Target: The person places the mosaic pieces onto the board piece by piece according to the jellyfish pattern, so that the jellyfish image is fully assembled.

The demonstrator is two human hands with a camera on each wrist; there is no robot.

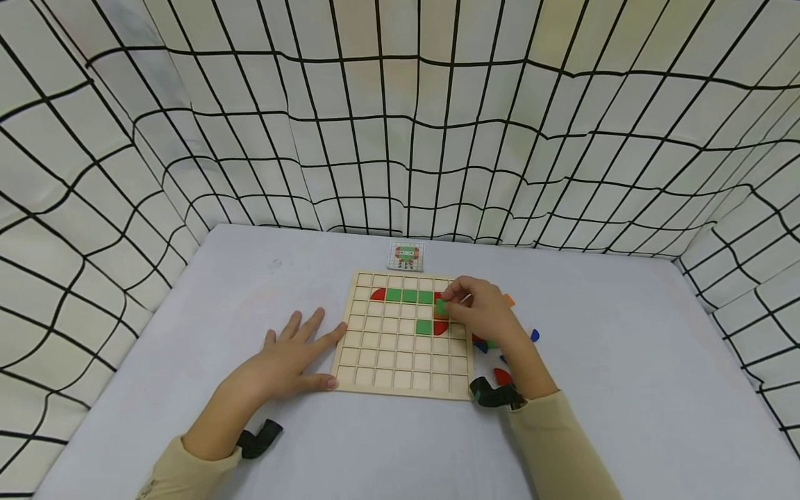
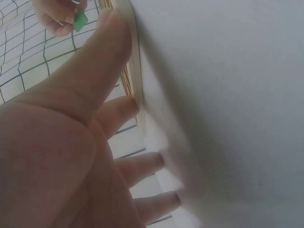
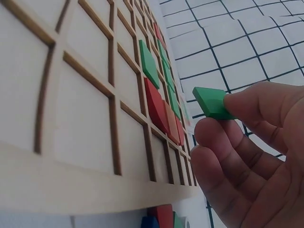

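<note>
My right hand (image 1: 482, 311) pinches a green square tile (image 3: 210, 102) between thumb and fingertips, held above the wooden grid board (image 1: 400, 394) near its right side. My left hand (image 1: 278, 366) lies with spread, straight fingers at the board's left edge; its thumb (image 2: 114, 35) and index finger touch the frame. Set in the board are a red quarter-round tile (image 1: 378, 295), three green squares (image 1: 409, 296) in a row beside it, another green square (image 1: 423, 327) lower down, and a red rounded tile (image 1: 440, 328). An orange tile (image 3: 170, 121) sits between red ones in the right wrist view.
Behind the board lies a small picture card (image 1: 406, 256) with a red and green figure. Loose tiles, including a red one (image 1: 502, 376) and a blue one (image 1: 535, 335), lie right of the board, partly hidden by my right arm. Black netting (image 1: 412, 125) surrounds the white table (image 1: 625, 361).
</note>
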